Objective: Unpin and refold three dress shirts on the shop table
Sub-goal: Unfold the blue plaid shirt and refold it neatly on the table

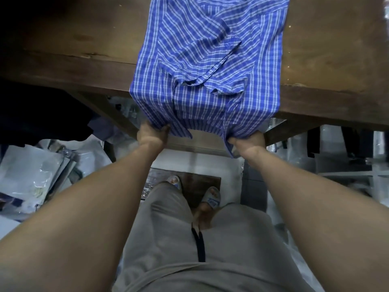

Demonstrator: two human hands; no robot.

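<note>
A blue dress shirt (202, 66) with white checks lies lengthwise on the brown wooden table (73, 39), its sleeves folded over the body. Its lower hem hangs over the table's near edge. My left hand (152, 134) grips the hem's left corner just below the edge. My right hand (248, 142) grips the hem's right corner at the same height. The fingers of both hands are hidden under the cloth. No pins can be seen.
Dark garments (42, 114) hang off the table's near edge at left. Clear plastic bags (35, 173) lie on the floor at left. Metal frame parts (347, 173) stand at right. My legs and sandalled feet (210, 199) are below the table edge.
</note>
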